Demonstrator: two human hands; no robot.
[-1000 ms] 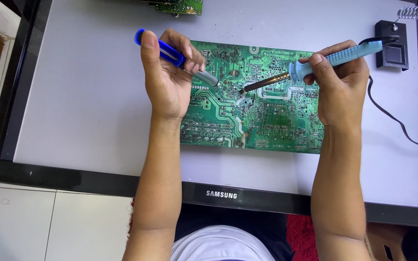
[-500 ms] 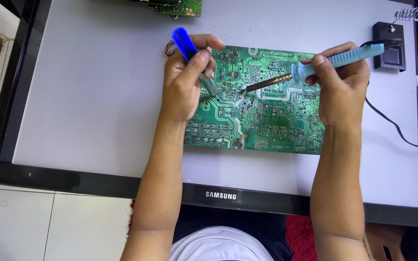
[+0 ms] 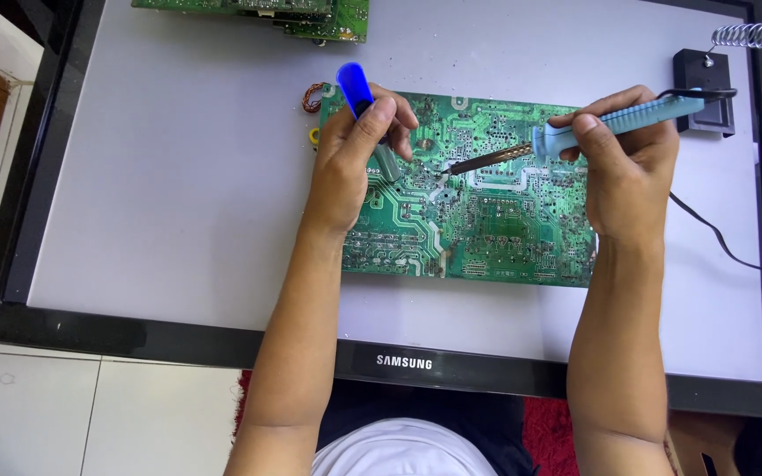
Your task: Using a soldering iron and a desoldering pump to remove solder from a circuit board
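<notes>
**Two tools converging on one joint**

Where the board (image 3: 478, 220) lies flat toward the panel's (image 3: 178, 176) far edge, both tools meet near its middle. Left hand (image 3: 354, 163) grips a blue pump (image 3: 365, 115), its axis steep, nozzle down. Right hand (image 3: 628, 167) clasps the iron (image 3: 575, 132), lying nearly level, tip pointing left, just beside the nozzle. Further off, at the right far corner, sits a stand (image 3: 705, 75).

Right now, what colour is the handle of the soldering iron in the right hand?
Light blue; the soldering iron handle shows best in the head view.
</notes>
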